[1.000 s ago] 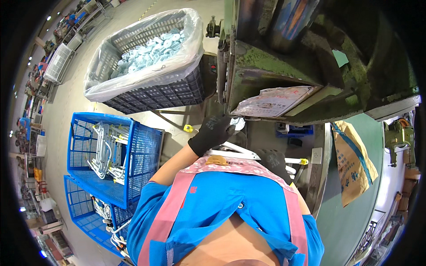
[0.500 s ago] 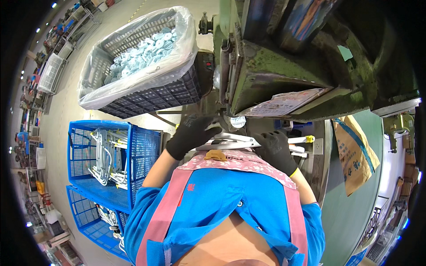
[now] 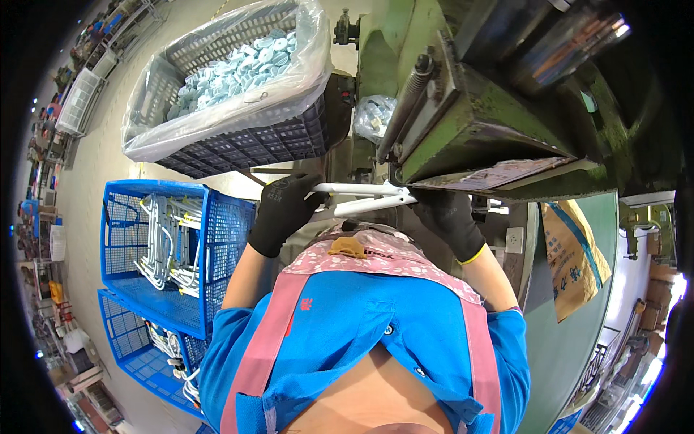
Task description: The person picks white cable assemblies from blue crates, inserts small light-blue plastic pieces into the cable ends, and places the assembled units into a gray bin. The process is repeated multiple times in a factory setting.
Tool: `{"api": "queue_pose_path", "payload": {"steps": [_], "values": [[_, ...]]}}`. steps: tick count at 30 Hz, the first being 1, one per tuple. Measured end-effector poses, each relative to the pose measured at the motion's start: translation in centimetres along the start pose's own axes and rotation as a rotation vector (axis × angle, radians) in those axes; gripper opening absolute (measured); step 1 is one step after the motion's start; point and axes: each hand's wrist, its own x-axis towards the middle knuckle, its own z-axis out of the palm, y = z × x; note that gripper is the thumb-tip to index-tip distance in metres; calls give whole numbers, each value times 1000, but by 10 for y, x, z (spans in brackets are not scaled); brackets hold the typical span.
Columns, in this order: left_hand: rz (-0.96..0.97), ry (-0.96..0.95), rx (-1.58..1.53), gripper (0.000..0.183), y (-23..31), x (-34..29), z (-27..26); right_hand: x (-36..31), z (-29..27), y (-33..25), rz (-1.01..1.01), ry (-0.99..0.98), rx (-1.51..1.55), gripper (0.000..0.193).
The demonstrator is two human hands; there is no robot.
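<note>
Two gloved hands hold a white tube frame [image 3: 361, 197] in front of the green press [image 3: 477, 123]. Its long axis runs left to right, nearly level, the right end pointing into the press opening. The left hand [image 3: 283, 213] is closed around the left end; the right hand [image 3: 450, 220] grips the right end under the press. Left of the press sits a blue crate [image 3: 217, 231] of similar white frames.

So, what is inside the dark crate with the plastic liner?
The dark crate holds a heap of small pale blue parts inside a clear plastic liner. Only the top layer shows; what lies deeper is covered, so the depth of the heap cannot be seen.
</note>
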Motion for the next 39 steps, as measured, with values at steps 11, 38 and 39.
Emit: {"api": "queue_pose_path", "payload": {"steps": [11, 38, 39], "values": [[21, 129, -14, 25, -5, 2, 8, -8, 16, 29, -175, -29, -143, 34], [4, 143, 4, 24, -1, 14, 1, -10, 30, 89, 89, -364, 291, 40], [2, 117, 16, 24, -2, 14, 0, -12, 34, 95, 145, -398, 367, 40]]}}
